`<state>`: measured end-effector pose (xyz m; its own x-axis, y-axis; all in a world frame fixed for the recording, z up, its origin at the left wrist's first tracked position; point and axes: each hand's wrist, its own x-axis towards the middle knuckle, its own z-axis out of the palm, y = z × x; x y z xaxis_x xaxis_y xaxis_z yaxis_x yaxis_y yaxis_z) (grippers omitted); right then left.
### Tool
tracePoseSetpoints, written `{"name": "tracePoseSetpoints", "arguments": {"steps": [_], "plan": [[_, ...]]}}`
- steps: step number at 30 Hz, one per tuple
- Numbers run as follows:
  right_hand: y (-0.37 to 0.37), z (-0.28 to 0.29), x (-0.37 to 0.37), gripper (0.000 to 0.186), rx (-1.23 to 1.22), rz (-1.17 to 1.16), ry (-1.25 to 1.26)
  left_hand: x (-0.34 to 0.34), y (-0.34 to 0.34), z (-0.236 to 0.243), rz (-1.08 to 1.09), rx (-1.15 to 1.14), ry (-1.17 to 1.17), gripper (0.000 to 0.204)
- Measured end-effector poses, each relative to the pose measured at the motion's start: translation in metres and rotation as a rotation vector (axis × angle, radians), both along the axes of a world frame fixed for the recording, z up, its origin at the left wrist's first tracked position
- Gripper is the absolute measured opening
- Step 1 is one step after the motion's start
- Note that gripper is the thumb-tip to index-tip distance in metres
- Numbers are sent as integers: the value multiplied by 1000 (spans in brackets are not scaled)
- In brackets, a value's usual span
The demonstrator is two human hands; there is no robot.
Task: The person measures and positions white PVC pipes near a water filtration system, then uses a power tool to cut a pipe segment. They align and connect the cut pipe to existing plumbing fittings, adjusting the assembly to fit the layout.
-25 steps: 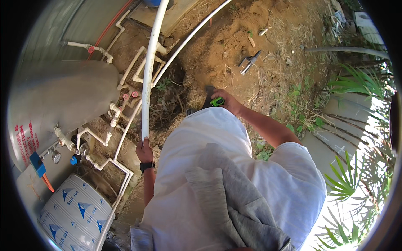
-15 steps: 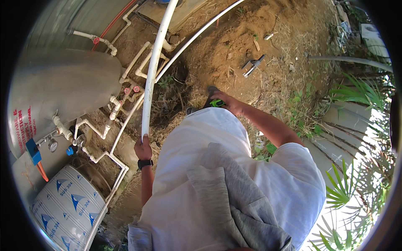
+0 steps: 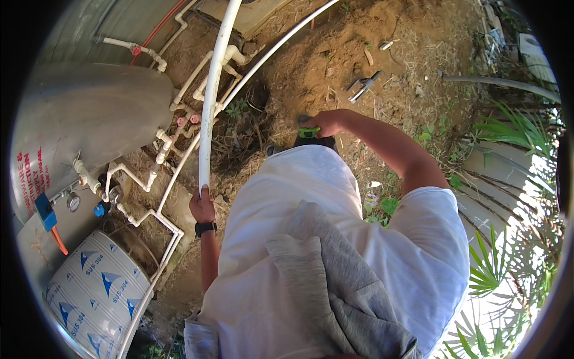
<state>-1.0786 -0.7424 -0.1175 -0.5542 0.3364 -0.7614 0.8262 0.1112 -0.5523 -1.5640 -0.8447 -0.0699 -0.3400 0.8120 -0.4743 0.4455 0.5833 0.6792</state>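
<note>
My left hand [image 3: 202,207] is closed round the lower end of a long white plastic pipe [image 3: 210,102]. The pipe slants up and away past the plumbing to the top edge. In front of my body, my right hand [image 3: 322,123] grips a small green and black tape measure [image 3: 308,132], held over my dark shoes. Its fingers are partly hidden. On the soil farther ahead lies a grey and black clamp-like tool [image 3: 364,86], apart from both hands.
At left are a metal tank [image 3: 95,119], cream pipes with red-handled valves [image 3: 194,119], a pressure gauge [image 3: 73,201] and a patterned steel drum [image 3: 98,293]. A thinner white pipe [image 3: 281,43] arches over a dug hole [image 3: 251,113]. Palm leaves [image 3: 514,131] and a concrete strip lie right.
My right hand has moved slightly left with the tape measure, its elbow shifting outward. My left hand and the pipe have shifted a little left.
</note>
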Motion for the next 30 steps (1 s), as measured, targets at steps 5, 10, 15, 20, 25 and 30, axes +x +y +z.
{"name": "tracePoseSetpoints", "arguments": {"steps": [5,10,15,20,25,30], "plan": [[26,-31,0,82,-175,-32,-72,4,1,-8,38,15,19,37],[14,-53,46,82,127,-446,-9,0,-7,-15,62,-28,65,37],[-14,-99,103,56,-182,-1274,-128,25,-6,-13,59,-15,110,40],[-30,-84,108,61,-334,-1400,-154,20,-26,-54,96,0,120,41],[-34,-62,119,54,-145,-943,-112,57,-4,-26,169,-89,78,41],[36,15,123,57,-419,-688,-2,78,-9,-34,288,-142,4,42]]}}
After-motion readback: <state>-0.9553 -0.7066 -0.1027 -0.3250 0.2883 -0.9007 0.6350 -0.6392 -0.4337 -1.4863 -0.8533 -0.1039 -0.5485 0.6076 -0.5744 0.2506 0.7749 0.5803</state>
